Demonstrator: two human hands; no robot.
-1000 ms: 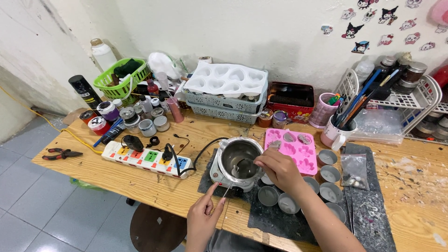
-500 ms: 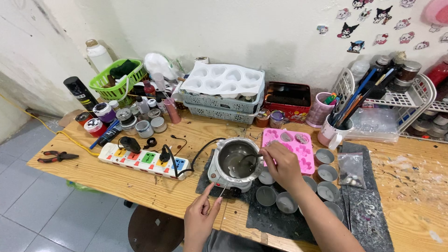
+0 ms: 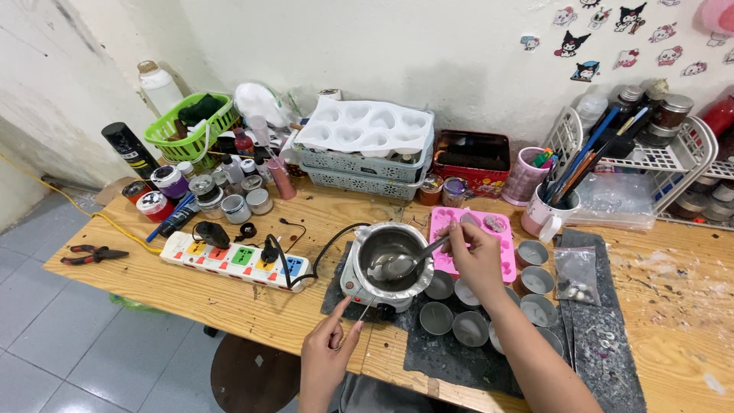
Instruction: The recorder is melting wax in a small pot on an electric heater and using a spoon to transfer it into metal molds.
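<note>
A long metal spoon [image 3: 409, 261] is pinched between the right hand's [image 3: 475, 256] fingers, its bowl now lowered deeper into the round steel melting pot [image 3: 384, 264]. A thin wick [image 3: 365, 312] is pinched by the left hand [image 3: 327, 353], raised closer beneath the pot.

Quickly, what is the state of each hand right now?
Left hand: closed, pinching a thin stick beside the melting pot.
Right hand: closed, holding a spoon inside the pot.
</note>
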